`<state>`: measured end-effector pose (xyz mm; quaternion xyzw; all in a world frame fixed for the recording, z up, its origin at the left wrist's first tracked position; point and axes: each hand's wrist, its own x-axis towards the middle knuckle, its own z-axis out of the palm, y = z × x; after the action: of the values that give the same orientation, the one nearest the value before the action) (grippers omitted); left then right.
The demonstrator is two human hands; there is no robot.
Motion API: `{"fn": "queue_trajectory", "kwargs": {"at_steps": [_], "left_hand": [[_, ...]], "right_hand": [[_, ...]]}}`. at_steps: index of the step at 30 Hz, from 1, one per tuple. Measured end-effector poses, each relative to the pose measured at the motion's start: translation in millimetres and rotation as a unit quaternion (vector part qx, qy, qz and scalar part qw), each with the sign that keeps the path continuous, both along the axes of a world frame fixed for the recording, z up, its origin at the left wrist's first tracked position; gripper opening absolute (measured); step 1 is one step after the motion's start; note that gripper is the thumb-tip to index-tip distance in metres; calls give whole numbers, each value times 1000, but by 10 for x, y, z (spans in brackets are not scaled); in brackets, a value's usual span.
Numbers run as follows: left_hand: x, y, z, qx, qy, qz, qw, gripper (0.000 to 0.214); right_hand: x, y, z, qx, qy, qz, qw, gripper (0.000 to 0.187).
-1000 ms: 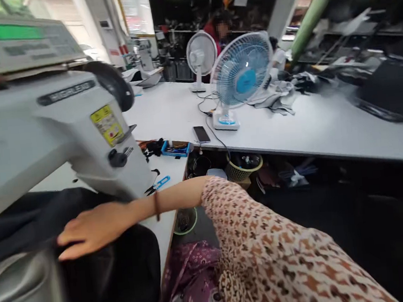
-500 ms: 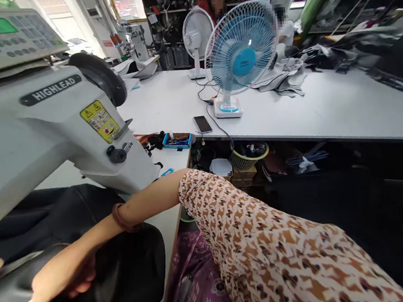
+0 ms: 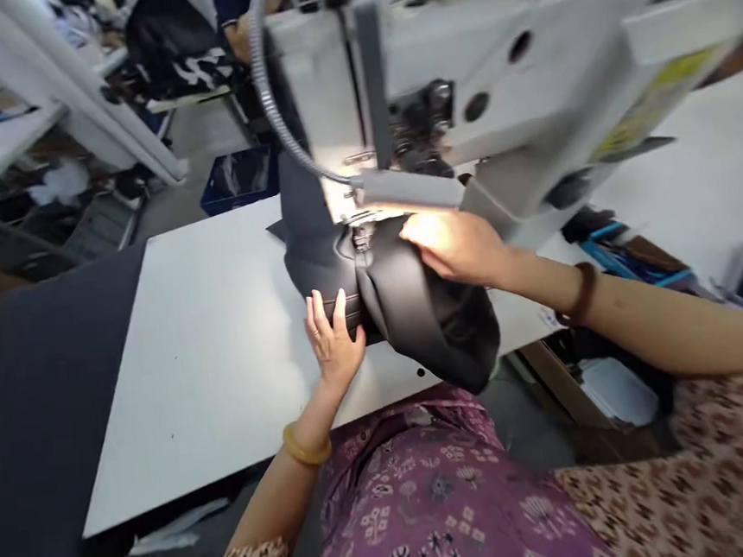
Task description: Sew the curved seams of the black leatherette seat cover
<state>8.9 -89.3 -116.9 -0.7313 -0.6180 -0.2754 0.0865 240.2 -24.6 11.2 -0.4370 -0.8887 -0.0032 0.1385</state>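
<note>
Grip open on both sides: left hand [image 3: 334,338] spread, fingertips upright against the near side of the black piece [image 3: 406,301], right hand [image 3: 453,250] lying flat over its top, neither closed around anything. Far left, past the table edge, a blue crate [image 3: 239,179] sits on the floor, with pale scraps inside, too dim to identify. Beyond it, a co-worker's hand [image 3: 239,30] shows behind the machine, unrelated to this work. White table [image 3: 210,370] carries the piece, which looks like stiff leather or vinyl, bunched and curved, with a stitched seam running toward the presser foot [image 3: 361,238] of the sewing machine [image 3: 522,66]. Its foot-end lies under the machine head, lit by the lamp bar [image 3: 409,190]. Hand placement appears deliberate: left steadies the seam from the near side, right presses the bulk down, both close to the foot. Far right, a blue tray [image 3: 630,260] sits on the table, its contents blurred. Below the edge, a cardboard box [image 3: 553,384] holds a white stack [image 3: 619,391].
</note>
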Motion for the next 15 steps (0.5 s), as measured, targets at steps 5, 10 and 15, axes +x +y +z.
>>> {"fn": "queue_trajectory", "kwargs": {"at_steps": [5, 10, 15], "left_hand": [[-92, 120, -50, 10, -54, 1, 998, 57], [-482, 348, 184, 8, -27, -62, 998, 40], [-709, 523, 682, 88, 230, -165, 955, 55]], "right_hand": [[-290, 12, 66, 17, -167, 215, 962, 42], [-413, 31, 134, -50, -259, 182, 947, 26], [-282, -75, 67, -48, -234, 195, 951, 26]]}}
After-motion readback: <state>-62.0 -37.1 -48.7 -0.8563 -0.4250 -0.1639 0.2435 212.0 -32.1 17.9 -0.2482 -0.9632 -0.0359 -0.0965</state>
